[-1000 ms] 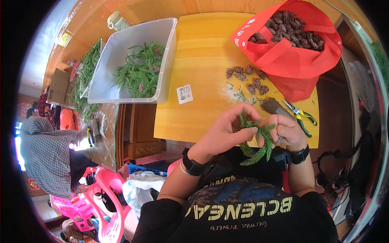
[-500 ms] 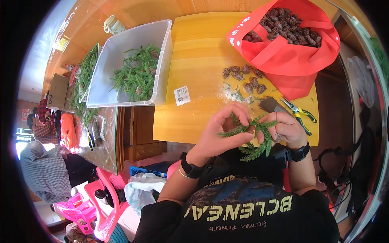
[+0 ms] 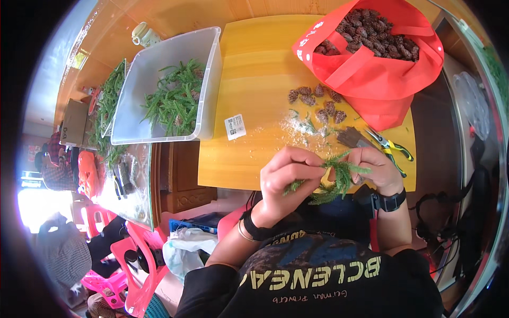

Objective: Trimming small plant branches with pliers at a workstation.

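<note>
A green artificial pine sprig (image 3: 342, 177) is held in front of my chest, just past the table's near edge. My left hand (image 3: 290, 174) pinches its left side, fingers curled and thumb covered in part. On the other side, the fingers of my right hand (image 3: 377, 168) are closed on the sprig near its upper right tips. Whatever lies between the fingertips is hidden. Beyond my hands, small pine cones (image 3: 322, 115) with whitish tips lie loosely grouped beside white powder (image 3: 305, 127) and green bits. Pliers (image 3: 389, 146) with yellow-black handles rest near my right hand, beside a dark brown bundle (image 3: 352, 138).
A red bag (image 3: 382, 87) full of pine cones stands at the far right of the yellow table (image 3: 254, 63). To the left, a translucent bin (image 3: 154, 140) holds green sprigs. A white label (image 3: 235, 126) lies between. A person (image 3: 63, 249) and pink chairs (image 3: 140, 265) are at left.
My left hand's fingers have curled in over the sprig, and the sprig has turned a little. At the left, the person in the checked shirt has moved lower.
</note>
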`<action>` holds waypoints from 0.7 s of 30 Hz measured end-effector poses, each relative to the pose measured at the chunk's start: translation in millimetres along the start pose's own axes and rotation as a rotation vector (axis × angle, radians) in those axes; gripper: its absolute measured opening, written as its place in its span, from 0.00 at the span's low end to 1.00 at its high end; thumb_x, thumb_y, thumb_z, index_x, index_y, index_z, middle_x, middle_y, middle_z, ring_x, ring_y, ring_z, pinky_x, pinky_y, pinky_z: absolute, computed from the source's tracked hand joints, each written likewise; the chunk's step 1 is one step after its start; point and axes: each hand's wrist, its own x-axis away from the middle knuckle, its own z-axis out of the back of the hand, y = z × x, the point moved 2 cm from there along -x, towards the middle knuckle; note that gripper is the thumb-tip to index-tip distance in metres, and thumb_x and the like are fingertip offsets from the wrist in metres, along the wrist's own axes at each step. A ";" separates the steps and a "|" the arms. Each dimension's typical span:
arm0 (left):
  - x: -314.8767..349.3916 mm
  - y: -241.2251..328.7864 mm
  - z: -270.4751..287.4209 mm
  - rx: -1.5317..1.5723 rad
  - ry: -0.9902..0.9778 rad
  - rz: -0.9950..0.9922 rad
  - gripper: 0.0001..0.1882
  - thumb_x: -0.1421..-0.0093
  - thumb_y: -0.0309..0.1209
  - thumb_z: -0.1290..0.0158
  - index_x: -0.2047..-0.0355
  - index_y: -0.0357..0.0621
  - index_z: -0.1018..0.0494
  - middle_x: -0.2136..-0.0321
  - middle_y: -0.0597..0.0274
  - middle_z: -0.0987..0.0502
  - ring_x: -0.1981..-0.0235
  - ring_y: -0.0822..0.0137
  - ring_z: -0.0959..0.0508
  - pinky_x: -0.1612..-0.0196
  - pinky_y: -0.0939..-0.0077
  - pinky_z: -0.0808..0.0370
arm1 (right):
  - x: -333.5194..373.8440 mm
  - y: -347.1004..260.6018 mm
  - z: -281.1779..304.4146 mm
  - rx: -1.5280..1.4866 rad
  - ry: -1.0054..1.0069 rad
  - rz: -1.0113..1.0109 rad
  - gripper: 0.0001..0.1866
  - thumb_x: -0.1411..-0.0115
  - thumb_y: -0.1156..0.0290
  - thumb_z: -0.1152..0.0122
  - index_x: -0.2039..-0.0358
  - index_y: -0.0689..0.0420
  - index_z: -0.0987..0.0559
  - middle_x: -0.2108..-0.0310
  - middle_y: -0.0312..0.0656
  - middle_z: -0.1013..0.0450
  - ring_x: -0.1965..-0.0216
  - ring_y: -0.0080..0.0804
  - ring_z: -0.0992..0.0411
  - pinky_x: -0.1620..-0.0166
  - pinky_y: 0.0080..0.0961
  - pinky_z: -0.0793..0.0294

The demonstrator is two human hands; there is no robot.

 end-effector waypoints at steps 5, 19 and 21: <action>0.2 6.3 5.1 -0.112 0.017 -0.185 0.15 0.60 0.11 0.42 0.72 0.41 0.26 0.70 0.58 0.27 0.68 0.62 0.23 0.68 0.76 0.26 | -0.1 -13.9 -5.4 0.040 0.066 0.006 0.08 0.38 0.71 0.54 0.72 0.60 0.31 0.67 0.41 0.30 0.72 0.20 0.32 0.67 0.16 0.34; -5.6 7.5 4.8 -0.300 0.092 -0.232 0.17 0.61 0.11 0.42 0.70 0.40 0.27 0.66 0.53 0.27 0.66 0.60 0.25 0.68 0.75 0.26 | 13.9 -53.7 -71.3 0.833 0.399 0.169 0.10 0.51 0.79 0.40 0.66 0.64 0.26 0.69 0.43 0.30 0.69 0.29 0.28 0.69 0.18 0.26; -6.6 8.3 5.4 -0.293 0.096 -0.255 0.17 0.61 0.11 0.42 0.70 0.40 0.27 0.66 0.53 0.27 0.66 0.59 0.25 0.68 0.75 0.26 | 12.1 -48.9 -78.8 0.834 0.497 0.174 0.12 0.53 0.86 0.43 0.65 0.65 0.27 0.63 0.43 0.33 0.66 0.29 0.27 0.66 0.20 0.24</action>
